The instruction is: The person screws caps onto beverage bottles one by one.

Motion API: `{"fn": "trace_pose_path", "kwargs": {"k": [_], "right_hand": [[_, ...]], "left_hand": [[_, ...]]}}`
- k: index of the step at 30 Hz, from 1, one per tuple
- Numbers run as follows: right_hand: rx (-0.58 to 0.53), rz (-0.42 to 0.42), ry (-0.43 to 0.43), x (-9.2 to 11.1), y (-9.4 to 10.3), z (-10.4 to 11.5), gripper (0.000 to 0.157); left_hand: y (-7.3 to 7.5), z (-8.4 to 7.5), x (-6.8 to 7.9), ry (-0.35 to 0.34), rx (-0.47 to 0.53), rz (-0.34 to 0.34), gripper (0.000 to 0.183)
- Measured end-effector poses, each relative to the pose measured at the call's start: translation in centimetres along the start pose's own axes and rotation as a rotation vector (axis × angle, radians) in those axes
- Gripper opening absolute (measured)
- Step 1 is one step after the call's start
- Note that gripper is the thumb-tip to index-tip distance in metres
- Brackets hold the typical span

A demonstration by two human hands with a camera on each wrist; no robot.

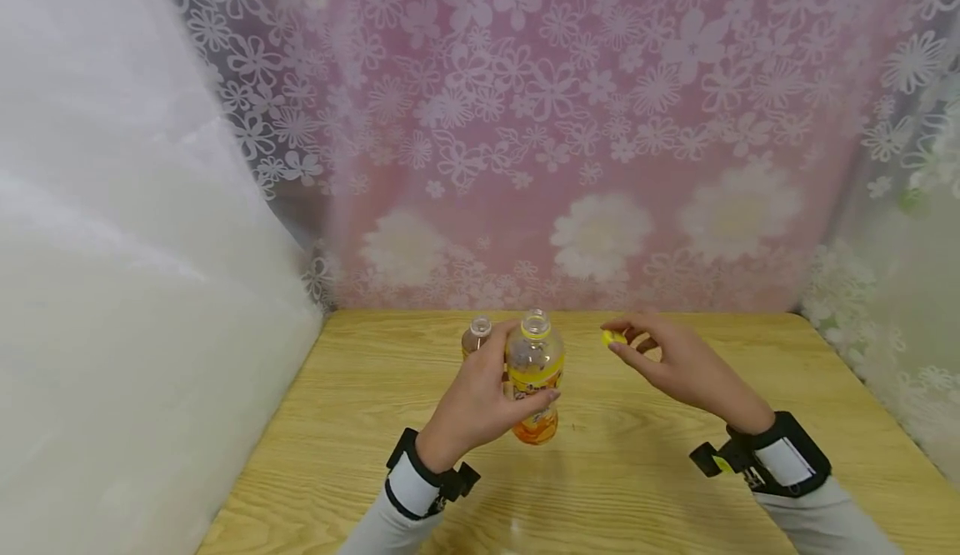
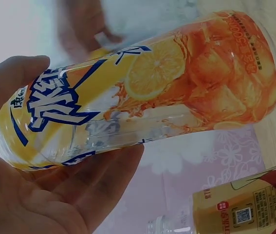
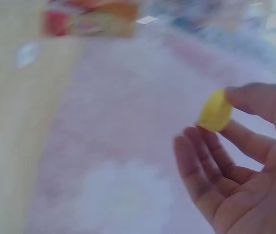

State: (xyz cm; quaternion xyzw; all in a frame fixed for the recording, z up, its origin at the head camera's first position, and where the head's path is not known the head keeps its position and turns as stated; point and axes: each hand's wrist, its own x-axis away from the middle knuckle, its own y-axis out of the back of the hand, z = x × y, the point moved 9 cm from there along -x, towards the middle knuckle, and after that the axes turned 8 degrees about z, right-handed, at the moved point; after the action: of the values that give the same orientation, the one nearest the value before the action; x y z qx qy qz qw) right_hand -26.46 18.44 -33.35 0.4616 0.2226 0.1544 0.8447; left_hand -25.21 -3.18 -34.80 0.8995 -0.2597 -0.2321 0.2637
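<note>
Drink bottle (image 1: 536, 374), mouth bare, long axis near upright, is over the worktop (image 1: 600, 480), with the left hand (image 1: 478, 401), the nearer one, curled round its side; right of the bottle, apart from its mouth, the right hand (image 1: 678, 363) pinches the yellow cap (image 1: 611, 337).

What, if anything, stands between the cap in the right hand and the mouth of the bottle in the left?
Nothing visible: only open space separates the cap from the held bottle. The second bottle is on the side away from the cap.
</note>
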Motion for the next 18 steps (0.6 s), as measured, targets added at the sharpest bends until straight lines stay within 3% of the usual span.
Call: {"fn": "trace_pose_path", "kwargs": {"k": [4,8,12,18], "right_hand": [[0.045,-0.1,0.206,-1.2,2.9,6.0,0.036],[0.087,-0.117,0.366,-2.1,3.7,10.6,0.044],[0.091,-0.087,0.425,-2.6,3.2,12.4,0.044],[0.08,-0.067,0.469,-2.6,2.5,12.8,0.048]], "left_hand": [[-0.6,0.1,-0.2,-0.004,-0.027,0.007,0.084],[-1.1,0.1,-0.4,-0.026,-0.051,0.021,0.085],[-1.3,0.0,-0.5,-0.031,-0.08,0.02,0.085],[-1.3,0.1,-0.3,-0.017,-0.083,0.036,0.086]]}}
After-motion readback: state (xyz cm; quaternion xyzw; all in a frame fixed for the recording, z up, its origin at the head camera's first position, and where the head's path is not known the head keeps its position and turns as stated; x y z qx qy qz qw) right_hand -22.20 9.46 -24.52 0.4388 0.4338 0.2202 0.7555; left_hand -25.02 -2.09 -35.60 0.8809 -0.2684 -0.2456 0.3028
